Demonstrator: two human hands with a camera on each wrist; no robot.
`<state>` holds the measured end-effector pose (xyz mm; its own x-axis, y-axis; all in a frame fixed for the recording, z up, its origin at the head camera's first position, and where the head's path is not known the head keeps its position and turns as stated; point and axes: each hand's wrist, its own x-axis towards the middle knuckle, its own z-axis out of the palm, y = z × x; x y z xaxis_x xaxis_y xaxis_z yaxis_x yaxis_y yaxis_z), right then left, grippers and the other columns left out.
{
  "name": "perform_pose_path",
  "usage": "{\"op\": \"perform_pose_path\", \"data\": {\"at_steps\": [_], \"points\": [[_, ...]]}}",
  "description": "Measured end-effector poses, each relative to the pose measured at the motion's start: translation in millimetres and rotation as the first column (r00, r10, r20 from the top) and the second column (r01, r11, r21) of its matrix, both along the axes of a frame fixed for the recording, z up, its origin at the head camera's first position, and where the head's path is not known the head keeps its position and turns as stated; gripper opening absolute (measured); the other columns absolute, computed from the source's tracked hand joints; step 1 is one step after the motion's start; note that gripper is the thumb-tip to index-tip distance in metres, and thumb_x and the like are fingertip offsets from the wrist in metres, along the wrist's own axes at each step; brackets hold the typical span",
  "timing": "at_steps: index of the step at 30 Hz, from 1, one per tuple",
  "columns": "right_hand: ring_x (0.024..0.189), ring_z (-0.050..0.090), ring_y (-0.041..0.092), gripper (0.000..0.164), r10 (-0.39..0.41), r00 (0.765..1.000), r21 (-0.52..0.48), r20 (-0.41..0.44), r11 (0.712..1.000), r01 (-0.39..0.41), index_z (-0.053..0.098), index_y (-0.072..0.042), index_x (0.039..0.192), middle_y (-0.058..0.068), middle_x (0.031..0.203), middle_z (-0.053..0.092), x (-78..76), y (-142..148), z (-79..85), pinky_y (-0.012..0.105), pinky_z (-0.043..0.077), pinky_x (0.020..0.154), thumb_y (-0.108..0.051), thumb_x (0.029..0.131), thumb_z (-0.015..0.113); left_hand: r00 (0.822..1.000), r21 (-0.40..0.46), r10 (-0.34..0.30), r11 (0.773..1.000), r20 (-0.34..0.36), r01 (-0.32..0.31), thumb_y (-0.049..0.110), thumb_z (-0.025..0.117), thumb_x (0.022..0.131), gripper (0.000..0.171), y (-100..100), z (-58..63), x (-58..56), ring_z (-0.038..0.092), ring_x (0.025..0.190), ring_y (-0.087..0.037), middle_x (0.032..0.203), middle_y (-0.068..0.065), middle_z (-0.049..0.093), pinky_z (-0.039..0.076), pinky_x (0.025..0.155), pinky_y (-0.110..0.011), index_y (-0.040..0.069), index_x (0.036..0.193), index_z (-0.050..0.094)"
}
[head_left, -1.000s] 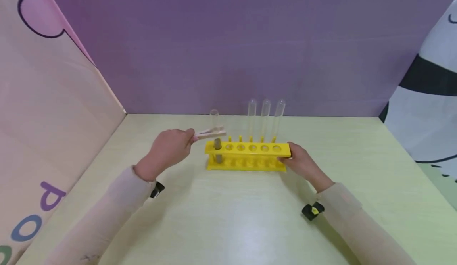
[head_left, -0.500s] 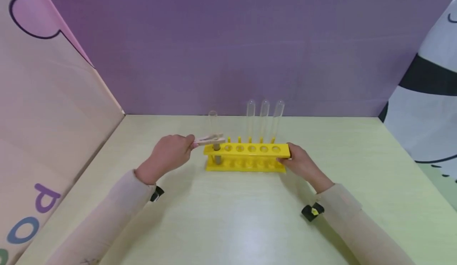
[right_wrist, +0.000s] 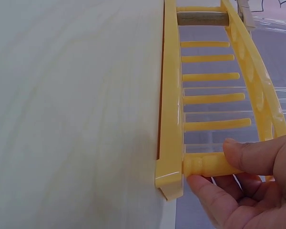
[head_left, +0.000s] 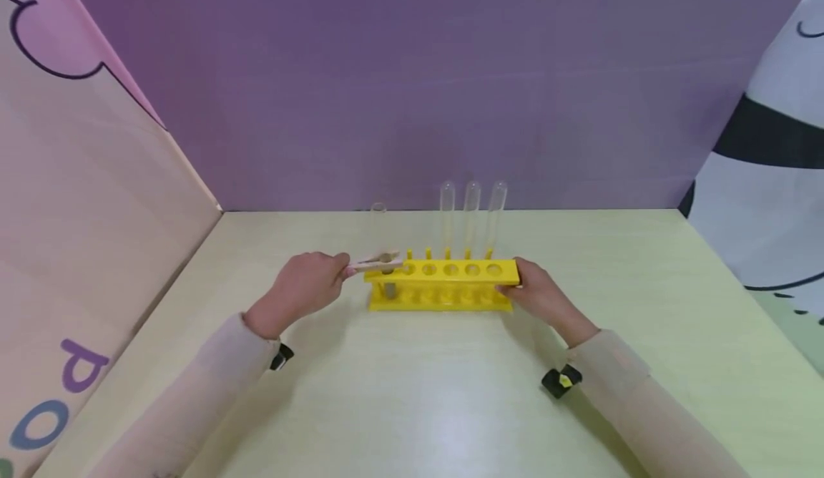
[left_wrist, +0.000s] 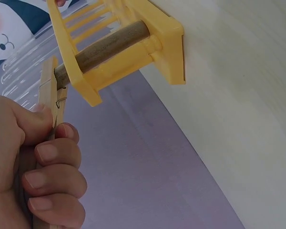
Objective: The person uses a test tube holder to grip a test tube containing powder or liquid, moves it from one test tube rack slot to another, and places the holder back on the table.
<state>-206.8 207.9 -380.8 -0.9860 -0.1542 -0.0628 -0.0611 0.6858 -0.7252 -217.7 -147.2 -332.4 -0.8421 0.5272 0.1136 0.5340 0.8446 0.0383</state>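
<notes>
My left hand (head_left: 302, 288) grips a wooden test tube clamp (left_wrist: 47, 90), fingers curled round its handle and thumb along its side. The clamp's far end is around a clear test tube (head_left: 390, 290) with grey-brown contents. That tube stands upright through the leftmost hole of a yellow test tube rack (head_left: 444, 305), with the clamp right at the top plate. At the rack's other end, my right hand (head_left: 543, 295) holds the end post (right_wrist: 209, 164) between thumb and fingers. The upper glass of the filled tube shows only faintly in the head view.
Upside down on pegs along the rack's back stand three clear test tubes (head_left: 472, 213). Other holes in the top plate hold no tubes. A purple backdrop (head_left: 412, 91) rises behind the pale wooden table (head_left: 418, 392), with a printed panel (head_left: 96, 199) on the left.
My left hand has lowered the clamp and the filled test tube, bringing the clamp down to the rack's top plate. My right hand keeps its hold on the rack's end.
</notes>
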Motion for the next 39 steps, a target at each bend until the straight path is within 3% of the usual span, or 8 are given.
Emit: {"op": "perform_pose_path", "data": {"at_steps": [13,25,39], "points": [[0.107,0.054,0.034,0.034,-0.014,1.0,-0.014,0.017,1.0,0.015,0.048,0.008,0.121,0.024,0.118,0.055,1.8,-1.3,-1.7,0.047,0.044,0.092,-0.003,0.091,0.058,0.996,-0.01,0.027,1.0,0.082,-0.027,0.026,0.055,0.096,0.021,1.2,-3.3,1.3,0.035,0.05,-0.016,0.056,0.001,0.038,0.03,0.049,-0.026,0.01,0.083,0.053],[0.107,0.053,0.033,0.035,-0.021,0.999,-0.011,0.024,1.0,0.022,0.048,0.007,0.123,0.023,0.119,0.055,2.5,-1.6,-1.4,0.046,0.045,0.091,-0.004,0.091,0.058,0.997,0.011,0.012,1.0,0.07,-0.013,0.025,0.056,0.095,0.021,-1.0,-12.7,-0.1,0.033,0.049,-0.015,0.055,0.001,0.037,0.028,0.048,-0.026,0.011,0.08,0.051],[0.109,0.053,0.033,0.036,-0.011,1.0,-0.024,0.021,1.0,0.011,0.047,0.006,0.124,0.023,0.122,0.054,1.1,0.3,-0.8,0.046,0.044,0.092,-0.005,0.092,0.057,0.999,0.039,-0.016,0.999,0.038,0.015,0.026,0.053,0.097,0.023,-2.9,-11.7,2.2,0.033,0.047,-0.014,0.055,0.002,0.037,0.028,0.047,-0.026,0.009,0.082,0.051]]}}
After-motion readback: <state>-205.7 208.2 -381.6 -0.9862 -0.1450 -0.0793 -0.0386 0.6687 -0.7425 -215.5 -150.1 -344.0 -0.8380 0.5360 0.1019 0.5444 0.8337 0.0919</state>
